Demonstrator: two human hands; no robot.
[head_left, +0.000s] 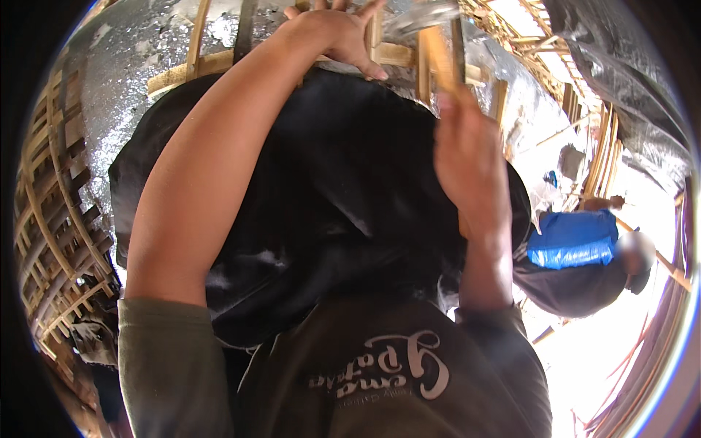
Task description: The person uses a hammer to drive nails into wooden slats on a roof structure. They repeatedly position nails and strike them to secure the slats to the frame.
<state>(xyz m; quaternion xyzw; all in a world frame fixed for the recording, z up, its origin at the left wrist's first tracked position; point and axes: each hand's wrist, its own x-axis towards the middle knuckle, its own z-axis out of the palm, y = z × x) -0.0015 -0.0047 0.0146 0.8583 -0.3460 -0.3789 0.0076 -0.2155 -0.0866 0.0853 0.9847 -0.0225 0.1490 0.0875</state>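
My left hand (332,33) reaches to the top of the view, its fingers spread over the wooden slats. Beneath it, a wooden crosspiece (394,55) runs under several upright slats. My right hand (471,153) is wrapped round the wooden handle of a hammer (438,55). The hammer's metal head is smeared by motion at the top edge, above the slats and right of my left hand. What lies under my left palm is hidden.
A grey, shiny, stained sheet (131,95) lies behind the slats. Woven bamboo latticework (55,212) stands at the left. At the right, another person with a blue cloth or bag (573,237) is near leaning bamboo strips (602,153). Dark sheeting (621,80) hangs at upper right.
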